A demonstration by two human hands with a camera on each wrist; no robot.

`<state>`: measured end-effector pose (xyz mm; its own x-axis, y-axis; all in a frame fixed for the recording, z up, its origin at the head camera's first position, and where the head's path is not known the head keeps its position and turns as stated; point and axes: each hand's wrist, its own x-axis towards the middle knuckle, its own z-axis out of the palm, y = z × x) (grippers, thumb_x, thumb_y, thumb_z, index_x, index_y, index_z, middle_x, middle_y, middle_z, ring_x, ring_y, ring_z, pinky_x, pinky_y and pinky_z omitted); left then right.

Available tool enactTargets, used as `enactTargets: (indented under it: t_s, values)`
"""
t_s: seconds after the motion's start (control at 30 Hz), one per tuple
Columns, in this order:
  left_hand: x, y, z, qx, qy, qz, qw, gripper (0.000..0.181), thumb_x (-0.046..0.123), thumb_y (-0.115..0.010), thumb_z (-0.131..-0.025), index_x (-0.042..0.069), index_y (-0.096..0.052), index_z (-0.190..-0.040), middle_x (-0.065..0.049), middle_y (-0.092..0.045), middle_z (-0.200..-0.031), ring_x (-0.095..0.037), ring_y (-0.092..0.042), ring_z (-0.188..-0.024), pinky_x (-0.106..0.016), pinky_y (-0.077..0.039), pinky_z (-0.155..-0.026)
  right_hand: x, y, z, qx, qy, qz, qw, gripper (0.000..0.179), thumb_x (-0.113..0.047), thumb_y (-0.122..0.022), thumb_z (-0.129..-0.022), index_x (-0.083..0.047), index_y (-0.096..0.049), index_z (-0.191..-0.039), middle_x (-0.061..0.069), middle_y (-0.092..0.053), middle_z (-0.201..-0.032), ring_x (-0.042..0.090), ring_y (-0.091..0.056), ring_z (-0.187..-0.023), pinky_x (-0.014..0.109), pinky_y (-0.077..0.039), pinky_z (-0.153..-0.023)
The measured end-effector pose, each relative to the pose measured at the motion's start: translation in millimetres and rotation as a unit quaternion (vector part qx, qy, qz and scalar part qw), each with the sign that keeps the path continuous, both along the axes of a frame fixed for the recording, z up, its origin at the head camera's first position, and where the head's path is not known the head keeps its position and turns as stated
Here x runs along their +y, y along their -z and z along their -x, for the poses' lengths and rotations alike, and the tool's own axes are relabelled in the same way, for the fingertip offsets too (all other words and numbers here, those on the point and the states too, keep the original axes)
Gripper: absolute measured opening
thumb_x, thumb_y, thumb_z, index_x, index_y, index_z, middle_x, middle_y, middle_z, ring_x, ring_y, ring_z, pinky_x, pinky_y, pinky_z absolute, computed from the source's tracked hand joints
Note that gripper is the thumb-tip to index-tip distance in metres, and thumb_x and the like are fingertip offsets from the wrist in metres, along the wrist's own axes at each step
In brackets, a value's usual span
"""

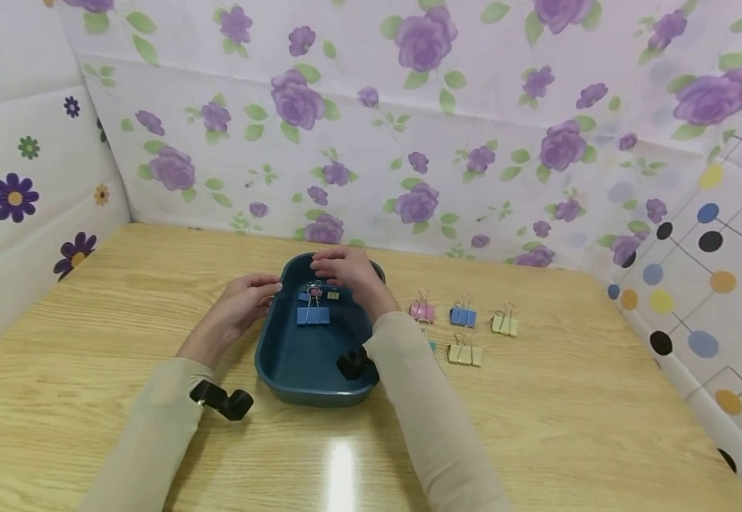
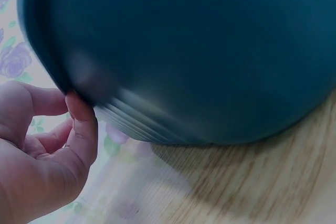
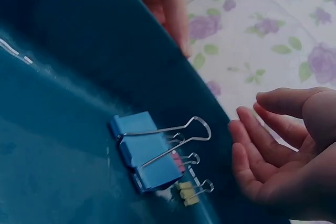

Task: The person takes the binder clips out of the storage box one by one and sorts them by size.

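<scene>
A dark teal tray [image 1: 320,363] stands on the table. My left hand [image 1: 237,309] is at its left rim, and in the left wrist view the thumb and a finger [image 2: 81,129] pinch the edge. Over the far right part of the tray hovers my right hand [image 1: 348,274], its fingers loosely bent with nothing in them. Inside the tray lies a large blue binder clip [image 1: 313,316], wire handles toward the far end. Just beyond it are a small yellow clip [image 3: 190,193], a small pink clip [image 3: 178,162] and a small blue clip [image 1: 303,296].
Right of the tray, a pink clip [image 1: 422,313], a blue clip [image 1: 463,317] and a yellow clip [image 1: 505,325] form a row. Nearer lie a larger yellow clip [image 1: 465,355] and a teal clip [image 1: 432,346], partly behind the right sleeve. Flowered cloth [image 1: 345,178] hangs behind the table.
</scene>
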<state>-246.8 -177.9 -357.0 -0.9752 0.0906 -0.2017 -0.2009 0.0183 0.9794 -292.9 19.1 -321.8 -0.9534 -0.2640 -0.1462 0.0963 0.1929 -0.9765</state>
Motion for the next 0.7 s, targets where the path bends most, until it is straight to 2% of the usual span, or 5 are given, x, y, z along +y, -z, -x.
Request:
enactTargets:
  t_s: [0.3,0.57,0.7]
  values:
    - [-0.3,-1.0,-0.2,0.006,0.008,0.0,1.0,0.044,0.014,-0.049,-0.101,-0.01,-0.038,-0.137,-0.009,-0.049,-0.111,-0.009,-0.054,-0.082,-0.019,-0.048,-0.075,1.2,8.7,4.4,-0.046,-0.033,-0.045,0.9974,0.028,-0.012,-0.066,-0.093,0.001,-0.067,-0.118,0.01,-0.07,-0.105,0.026,-0.064,-0.106,0.039,-0.046,-0.095]
    - [1.3,-2.2,-1.5,0.006,0.009,-0.003,0.9999,0.044,0.014,-0.051,-0.101,-0.01,-0.039,-0.136,-0.008,-0.05,-0.108,-0.008,-0.054,-0.08,-0.019,-0.048,-0.073,1.2,9.0,2.1,-0.058,-0.036,-0.085,0.9941,0.02,-0.01,-0.069,-0.09,0.001,-0.072,-0.107,0.008,-0.072,-0.089,0.019,-0.069,-0.086,0.034,-0.053,-0.083]
    - [1.3,-1.8,-1.7,0.009,0.01,-0.006,0.9999,0.044,0.013,-0.05,-0.101,-0.011,-0.039,-0.136,-0.007,-0.05,-0.107,-0.007,-0.053,-0.079,-0.019,-0.048,-0.071,1.6,9.3,0.8,-0.052,-0.043,-0.094,0.9933,0.016,-0.012,-0.069,-0.09,0.001,-0.075,-0.099,0.008,-0.072,-0.087,0.019,-0.069,-0.083,0.032,-0.054,-0.079]
